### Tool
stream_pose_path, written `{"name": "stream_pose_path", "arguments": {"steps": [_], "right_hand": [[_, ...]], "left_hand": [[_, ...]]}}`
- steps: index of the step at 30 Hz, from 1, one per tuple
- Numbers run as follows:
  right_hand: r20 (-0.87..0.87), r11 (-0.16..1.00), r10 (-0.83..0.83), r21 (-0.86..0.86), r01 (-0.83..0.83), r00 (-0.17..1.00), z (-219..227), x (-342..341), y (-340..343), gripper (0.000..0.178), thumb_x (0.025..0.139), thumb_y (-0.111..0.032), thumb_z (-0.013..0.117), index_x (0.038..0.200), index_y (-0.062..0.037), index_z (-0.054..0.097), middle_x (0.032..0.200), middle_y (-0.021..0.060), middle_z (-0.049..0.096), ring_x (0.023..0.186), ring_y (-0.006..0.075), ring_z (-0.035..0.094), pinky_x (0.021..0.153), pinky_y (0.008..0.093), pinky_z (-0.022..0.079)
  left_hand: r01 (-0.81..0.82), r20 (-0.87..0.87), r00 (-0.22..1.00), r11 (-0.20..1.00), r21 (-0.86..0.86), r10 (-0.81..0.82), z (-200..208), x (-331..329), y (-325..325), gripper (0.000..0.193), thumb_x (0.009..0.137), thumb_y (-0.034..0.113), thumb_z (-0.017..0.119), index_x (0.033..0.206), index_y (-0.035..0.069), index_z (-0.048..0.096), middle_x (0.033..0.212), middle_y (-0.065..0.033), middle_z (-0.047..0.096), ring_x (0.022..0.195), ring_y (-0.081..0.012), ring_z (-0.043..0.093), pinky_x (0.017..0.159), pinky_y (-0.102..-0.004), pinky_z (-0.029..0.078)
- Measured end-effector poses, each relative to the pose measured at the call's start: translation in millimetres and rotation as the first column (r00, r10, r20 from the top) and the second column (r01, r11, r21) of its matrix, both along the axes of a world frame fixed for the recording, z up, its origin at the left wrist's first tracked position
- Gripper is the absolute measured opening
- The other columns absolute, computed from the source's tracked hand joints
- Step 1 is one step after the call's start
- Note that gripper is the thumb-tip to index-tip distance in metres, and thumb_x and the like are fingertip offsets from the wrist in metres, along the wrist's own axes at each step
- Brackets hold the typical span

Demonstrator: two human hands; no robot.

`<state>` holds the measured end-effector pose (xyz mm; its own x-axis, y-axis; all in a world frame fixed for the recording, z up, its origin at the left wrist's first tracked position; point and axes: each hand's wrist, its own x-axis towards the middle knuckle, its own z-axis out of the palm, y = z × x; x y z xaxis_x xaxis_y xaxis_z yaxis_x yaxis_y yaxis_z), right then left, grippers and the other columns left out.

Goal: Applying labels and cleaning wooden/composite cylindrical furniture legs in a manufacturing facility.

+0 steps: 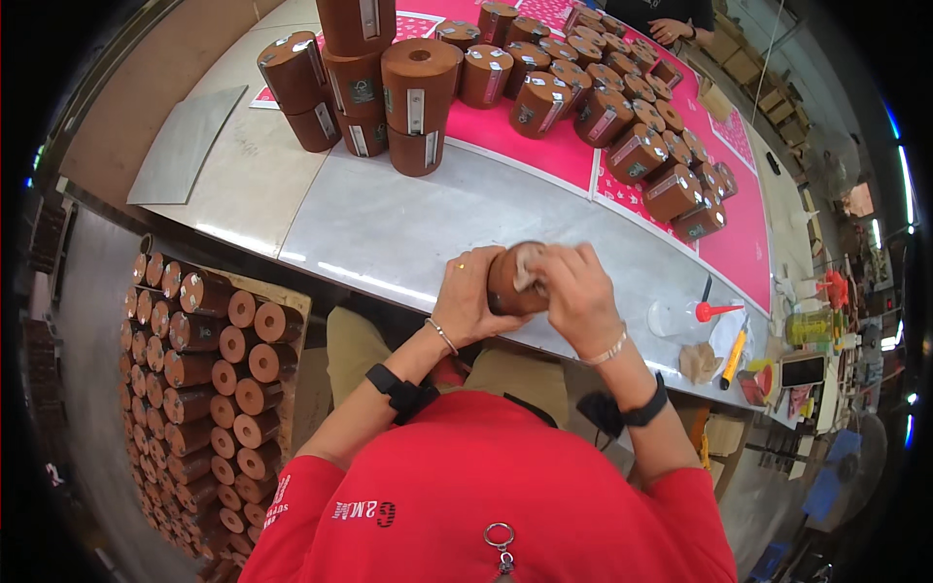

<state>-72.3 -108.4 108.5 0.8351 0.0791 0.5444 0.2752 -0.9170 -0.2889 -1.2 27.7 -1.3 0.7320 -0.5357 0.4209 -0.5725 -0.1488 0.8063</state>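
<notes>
A brown cylinder [504, 288] sits at the table's near edge, between my two hands. My left hand [470, 297] is wrapped around its left side, thumb at the near side. My right hand [581, 299] is closed on a pale crumpled cloth [527, 267], pressed against the cylinder's top. The right fingers are slightly blurred, and the cloth hides part of the top. Beyond my hands, stacked brown cylinders with a centre hole [422, 60] stand at the back left, with silver and white labels on their sides.
Many labelled cylinders [544, 103] cover pink sheets [734, 248] further back. On the right lie a clear bottle with a red nozzle [673, 318], a yellow cutter [735, 358] and crumpled brown paper [699, 362]. Lower left, a pallet holds stacked cylinders [258, 396]. Another person's hand [669, 31] shows at the far edge.
</notes>
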Motion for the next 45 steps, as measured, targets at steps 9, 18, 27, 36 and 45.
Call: {"name": "stream_pose_path", "arguments": {"steps": [9,18,27,36,45], "right_hand": [[0.035,0.979,0.203,-0.003,-0.203,0.978,-10.2,9.5,3.3,0.033,0.065,0.0,0.063,0.099,-0.0008,0.06,0.088,0.011,0.058,0.079,0.0303,0.052,0.071,0.0365,0.048],[0.007,0.979,0.2,-0.039,-0.199,0.98,-2.0,-0.4,11.5,0.034,0.063,0.005,0.059,0.097,0.0014,0.059,0.095,0.0131,0.059,0.085,0.031,0.054,0.073,0.0368,0.049],[0.16,0.989,0.135,-0.079,-0.124,0.978,2.8,5.5,1.2,0.027,0.065,-0.001,0.061,0.092,-0.0038,0.059,0.088,0.0094,0.057,0.077,0.0275,0.05,0.068,0.0334,0.048],[-0.022,0.988,0.151,-0.025,-0.152,0.988,-2.8,-2.9,-7.3,0.029,0.065,0.001,0.061,0.094,-0.0044,0.059,0.097,0.0098,0.059,0.078,0.0282,0.051,0.067,0.0347,0.047],[-0.068,0.989,-0.147,-0.005,0.147,0.987,-2.5,-46.2,-41.7,0.034,0.068,0.005,0.058,0.097,-0.0108,0.066,0.094,0.0092,0.057,0.078,0.0287,0.051,0.067,0.0366,0.047]], "left_hand": [[0.113,-0.092,0.99,0.993,0.017,-0.111,-2.3,3.7,-2.7,0.081,0.056,0.036,0.084,0.119,0.003,0.047,0.108,-0.0173,0.056,0.097,-0.0375,0.053,0.087,-0.0449,0.04],[-0.025,0.042,0.999,0.999,-0.033,0.026,-3.5,0.2,-5.8,0.082,0.055,0.035,0.085,0.119,0.002,0.046,0.106,-0.0176,0.056,0.094,-0.0367,0.054,0.085,-0.0452,0.041],[0.02,-0.01,1.0,0.999,-0.039,-0.02,3.8,-3.0,-1.4,0.086,0.053,0.034,0.087,0.12,0.0,0.045,0.108,-0.0177,0.056,0.097,-0.0374,0.054,0.088,-0.044,0.041],[-0.01,0.094,0.995,0.998,-0.059,0.015,4.5,-0.3,-1.7,0.085,0.055,0.032,0.087,0.121,0.0,0.045,0.106,-0.0192,0.056,0.094,-0.0365,0.055,0.084,-0.0438,0.042],[-0.049,0.037,0.998,0.999,-0.004,0.049,3.4,-0.4,-2.3,0.084,0.054,0.032,0.087,0.12,0.0,0.044,0.106,-0.0187,0.055,0.097,-0.0358,0.054,0.086,-0.0434,0.041]]}}
